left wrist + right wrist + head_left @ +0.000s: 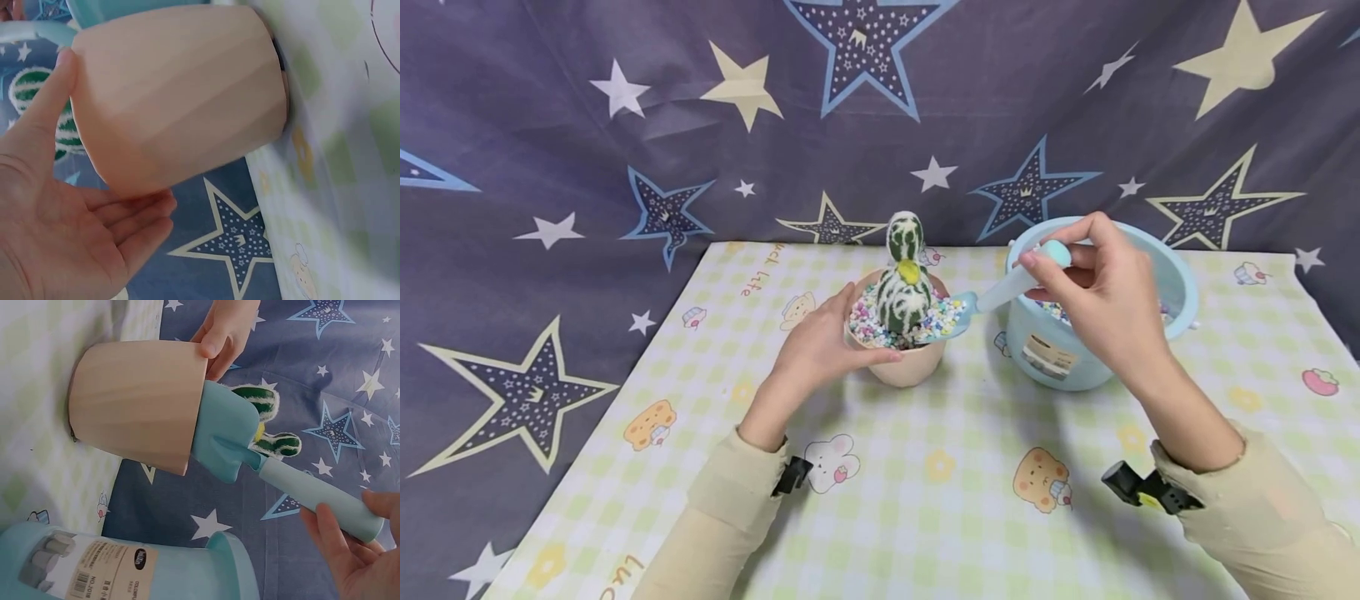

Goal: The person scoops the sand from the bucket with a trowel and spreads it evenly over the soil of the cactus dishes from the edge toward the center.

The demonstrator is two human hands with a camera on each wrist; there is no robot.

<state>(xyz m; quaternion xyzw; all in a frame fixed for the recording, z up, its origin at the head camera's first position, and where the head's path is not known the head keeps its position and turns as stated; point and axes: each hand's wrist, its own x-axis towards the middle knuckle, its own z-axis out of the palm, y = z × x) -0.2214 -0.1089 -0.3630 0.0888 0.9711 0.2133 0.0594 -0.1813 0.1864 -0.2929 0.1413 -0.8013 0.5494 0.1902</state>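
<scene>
A cactus (901,298), green with white fuzzy stripes and a yellow flower, stands in a beige flower pot (904,368) among small colored pebbles (867,318). At the pot's left side my left hand (816,354) holds it near the rim, the thumb (53,87) on the near side and the other fingers behind. My right hand (1112,292) grips the light blue handle of a small trowel (228,434) near its end. More pebbles lie on the trowel's blade, which tips toward the pot at its right rim.
A light blue bucket (1024,337) with pebbles inside and a label (1049,357) stands right of the pot, under my right hand. The checked tablecloth (880,533) covers the table. Behind it hangs a dark star-patterned cloth (662,125).
</scene>
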